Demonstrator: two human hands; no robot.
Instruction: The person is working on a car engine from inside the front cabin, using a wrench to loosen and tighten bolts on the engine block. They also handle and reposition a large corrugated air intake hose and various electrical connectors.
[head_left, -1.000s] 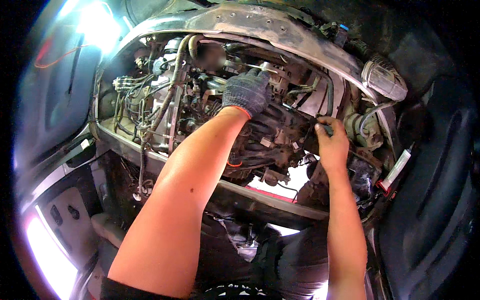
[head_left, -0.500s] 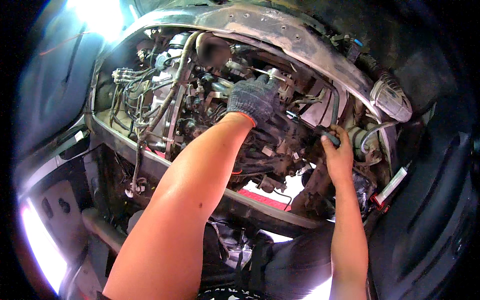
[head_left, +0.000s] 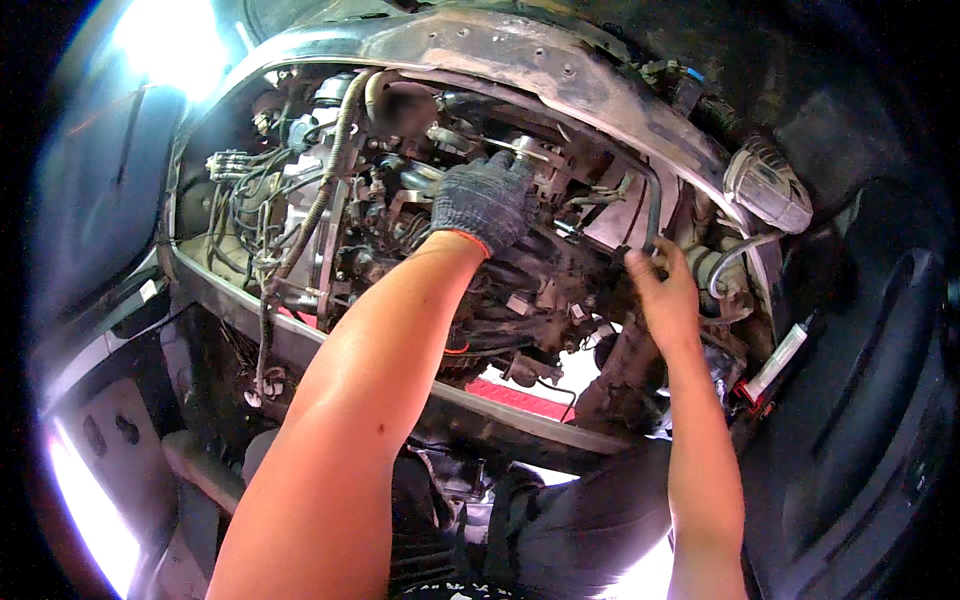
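Observation:
My left hand (head_left: pixel 485 203), in a dark grey knit glove with an orange cuff, reaches into the middle of the engine bay. Its fingers bend down among the parts beside a silver metal fitting (head_left: pixel 528 150); their tips are hidden, and I cannot make out what they grip. My right hand (head_left: pixel 665 290) is bare and slightly blurred. Its fingers are closed round the dark handle of a tool, now mostly covered by the hand. A short chrome shaft (head_left: pixel 566 229) points from there toward the engine, to the right of the glove.
Ribbed conduit (head_left: pixel 335 170) and bundled wires (head_left: pixel 235 180) run down the left side. A metal frame edge (head_left: pixel 500 412) crosses in front of me, and a curved body panel (head_left: pixel 480 40) arches behind. A white tube (head_left: pixel 778 362) with a red end lies at the right.
The whole view has shifted slightly, moving the engine bay left in the picture. My right hand has turned and covers more of the dark handle. The gloved hand stays at the same parts.

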